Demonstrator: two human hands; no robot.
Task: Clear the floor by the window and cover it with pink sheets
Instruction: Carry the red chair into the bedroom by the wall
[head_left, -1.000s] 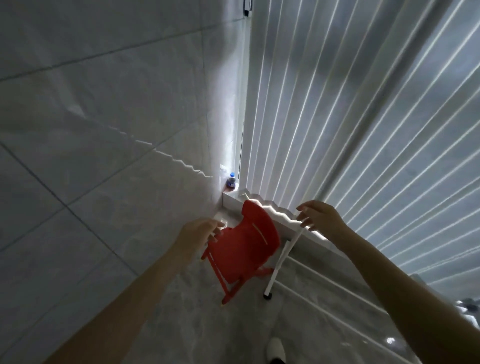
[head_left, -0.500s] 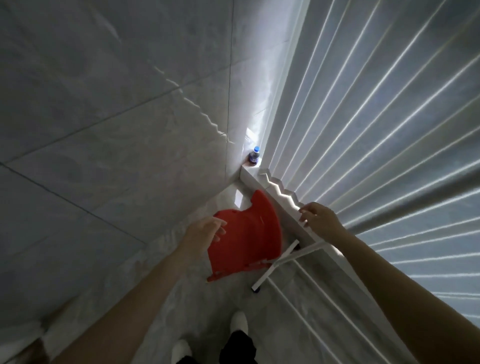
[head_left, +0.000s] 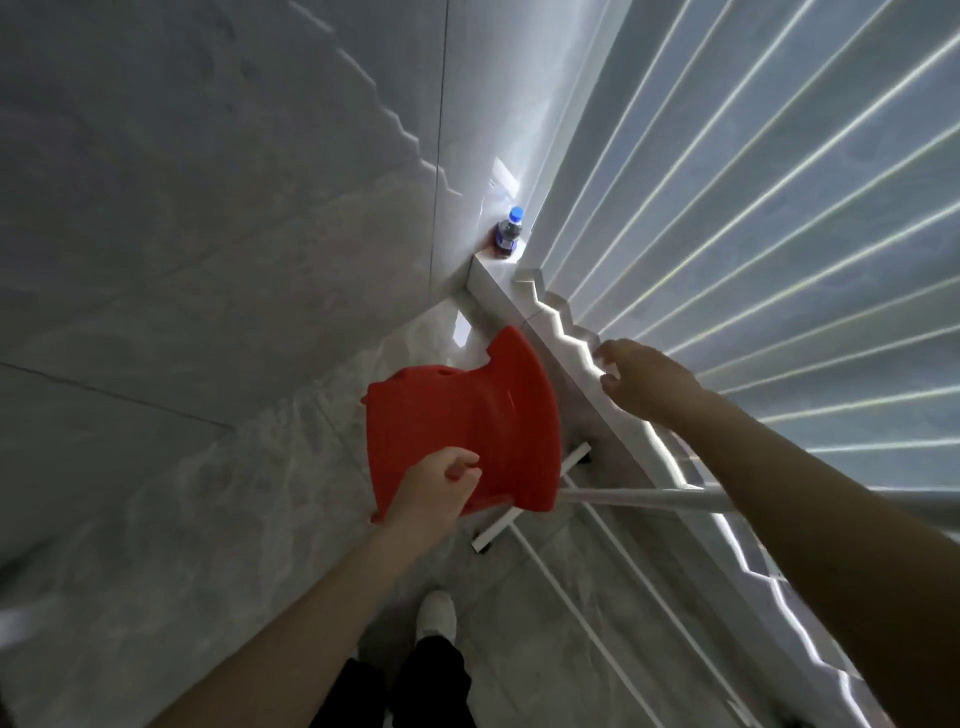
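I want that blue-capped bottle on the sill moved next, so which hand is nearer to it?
Right. The right hand is by the sill's edge, down the sill from the bottle. The left hand is lower, gripping the red chair.

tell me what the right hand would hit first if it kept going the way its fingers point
Probably the zigzag lower edge of the window blind above the white sill. The right hand has its fingertips almost at that edge, pointing up-left along it. Depth is unclear, so it may slide along the sill instead.
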